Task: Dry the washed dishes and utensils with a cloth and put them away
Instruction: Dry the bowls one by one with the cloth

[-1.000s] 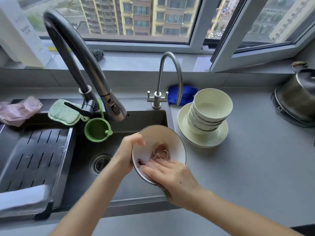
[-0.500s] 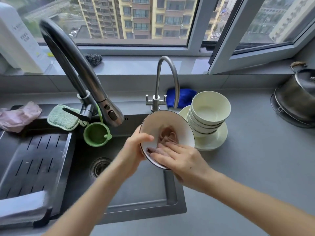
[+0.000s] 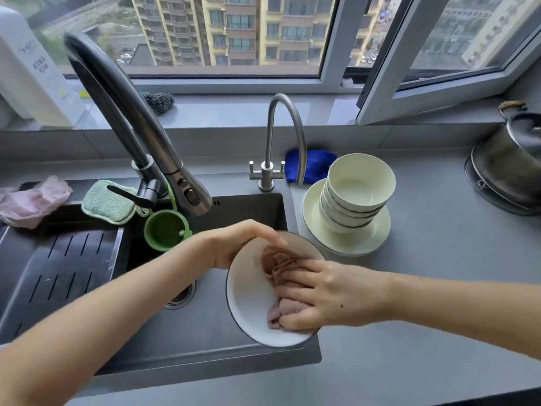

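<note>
Pink and crumpled, a plastic bag lies at the far left, on the edge of the dark sink. Next to it I see a green sponge and, just right of that, a green strainer cup hanging under the big black tap.

My left hand comes next. It grips the top left rim of the white bowl, with the thumb curled over the edge near the cloth. I cannot see its other fingers; they are behind the bowl. The bowl is tilted toward me and held up over the right side of the sink.

Inside the bowl is the pinkish brown cloth. My right hand presses it against the bowl, fingers bent around the bunched cloth and close together.

Behind the bowl stands a thin silver tap with a blue rag beside it. To the right, on the grey counter, I see a stack of pale bowls sitting on pale plates. I count about 4 bowls. At the far right is a metal pot.
</note>
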`<action>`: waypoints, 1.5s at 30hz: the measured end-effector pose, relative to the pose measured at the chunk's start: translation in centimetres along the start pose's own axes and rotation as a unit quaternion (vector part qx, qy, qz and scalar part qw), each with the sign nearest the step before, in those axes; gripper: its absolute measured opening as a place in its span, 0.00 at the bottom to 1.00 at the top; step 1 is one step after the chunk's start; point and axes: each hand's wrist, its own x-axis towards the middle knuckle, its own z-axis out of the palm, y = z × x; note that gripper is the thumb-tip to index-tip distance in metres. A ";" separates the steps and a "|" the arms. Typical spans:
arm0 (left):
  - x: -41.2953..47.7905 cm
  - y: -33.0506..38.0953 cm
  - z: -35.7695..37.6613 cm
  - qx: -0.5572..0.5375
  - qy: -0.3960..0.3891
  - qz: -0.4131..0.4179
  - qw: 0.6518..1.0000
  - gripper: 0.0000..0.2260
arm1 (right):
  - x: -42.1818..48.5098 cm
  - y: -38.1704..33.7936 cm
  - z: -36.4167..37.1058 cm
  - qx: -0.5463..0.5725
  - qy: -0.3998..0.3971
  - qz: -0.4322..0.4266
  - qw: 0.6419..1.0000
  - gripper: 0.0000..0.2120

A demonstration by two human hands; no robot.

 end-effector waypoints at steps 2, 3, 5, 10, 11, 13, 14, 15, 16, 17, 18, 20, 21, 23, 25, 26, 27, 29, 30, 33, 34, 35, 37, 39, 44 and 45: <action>-0.3 -0.6 -0.7 -0.064 0.007 0.053 0.997 0.13 | -0.2 0.2 -0.3 0.022 0.001 0.049 0.999 0.22; -0.3 -1.3 -0.6 -0.084 0.023 0.072 0.994 0.14 | -0.3 0.3 -0.5 0.047 0.001 0.080 0.996 0.26; -0.1 -3.2 0.3 -0.131 0.077 0.100 0.983 0.19 | -0.3 0.0 -0.6 0.093 0.013 0.143 0.985 0.28; 0.4 -4.6 0.0 -0.153 0.196 0.109 0.962 0.19 | 2.1 -3.2 0.0 0.181 0.049 0.225 0.956 0.23; 0.0 -4.1 -0.2 -0.127 0.172 0.087 0.973 0.15 | 1.9 -3.3 -0.1 0.163 0.051 0.199 0.965 0.23; -0.7 -3.1 -0.5 -0.060 0.097 0.028 0.993 0.09 | 1.0 -2.7 -0.2 0.106 0.045 0.100 0.988 0.21; -0.8 -2.7 -0.5 -0.025 0.064 -0.003 0.998 0.09 | 0.7 -2.4 -0.6 0.093 0.029 0.058 0.994 0.22; -0.7 -2.7 -0.7 0.001 0.035 -0.025 0.999 0.12 | 0.6 -2.0 -1.1 0.091 0.005 0.034 0.995 0.23; -0.4 -2.7 -0.9 0.009 0.021 -0.035 0.999 0.16 | 0.7 -1.9 -1.7 0.109 -0.020 0.029 0.993 0.24; -0.2 -2.8 -1.0 0.007 0.016 -0.039 0.999 0.18 | 0.8 -1.6 -2.4 0.152 -0.040 0.039 0.987 0.25; 0.0 -3.0 -1.0 -0.010 0.010 -0.041 0.999 0.18 | 1.0 -1.3 -3.3 0.219 -0.054 0.063 0.972 0.24; 0.2 -3.7 -1.0 -0.066 -0.006 -0.049 0.997 0.17 | 1.0 -0.3 -5.4 0.410 -0.079 0.152 0.896 0.23; 0.2 -4.0 -1.1 -0.091 -0.018 -0.043 0.995 0.20 | 0.5 0.4 -6.3 0.534 -0.078 0.201 0.818 0.21; 0.3 -4.9 -1.9 -0.062 -0.011 0.029 0.998 0.26 | -0.8 1.7 -7.5 0.713 -0.061 0.257 0.649 0.19; -0.4 -4.6 -2.3 0.005 0.040 0.153 0.987 0.30 | -1.8 2.7 -7.4 0.775 -0.048 0.266 0.571 0.20; -0.7 -3.9 -2.2 0.026 0.044 0.206 0.977 0.32 | -2.0 3.1 -7.2 0.788 -0.044 0.260 0.556 0.21; -1.1 -3.1 -1.9 0.043 0.036 0.253 0.966 0.33 | -2.1 3.5 -6.8 0.798 -0.038 0.256 0.544 0.23; -1.6 -1.6 -1.5 0.091 -0.006 0.309 0.947 0.27 | -2.1 4.2 -6.2 0.809 -0.035 0.262 0.525 0.31; -1.8 -0.8 -1.4 0.115 -0.031 0.307 0.944 0.23 | -2.1 4.5 -5.9 0.814 -0.031 0.268 0.515 0.35; -2.0 0.4 -1.8 0.116 -0.083 0.259 0.955 0.17 | -2.2 4.8 -5.4 0.823 0.003 0.281 0.494 0.40; -1.9 0.4 -1.8 0.109 -0.089 0.250 0.958 0.18 | -2.2 4.9 -5.5 0.823 0.018 0.281 0.494 0.39; -1.7 0.3 -1.9 0.103 -0.092 0.245 0.960 0.18 | -2.2 4.9 -5.8 0.819 0.033 0.280 0.500 0.37; -1.3 -0.3 -1.9 0.090 -0.089 0.246 0.961 0.18 | -2.3 5.1 -6.3 0.801 0.063 0.280 0.526 0.34; -1.2 -0.9 -1.6 0.070 -0.062 0.259 0.961 0.21 | -2.4 5.2 -6.6 0.780 0.100 0.292 0.544 0.34; -1.7 -1.2 -0.9 0.034 -0.063 0.281 0.957 0.16 | -2.6 5.1 -5.8 0.783 0.213 0.327 0.485 0.28; -1.9 -1.2 -0.8 0.028 -0.065 0.284 0.956 0.15 | -2.4 5.0 -5.6 0.781 0.237 0.342 0.466 0.25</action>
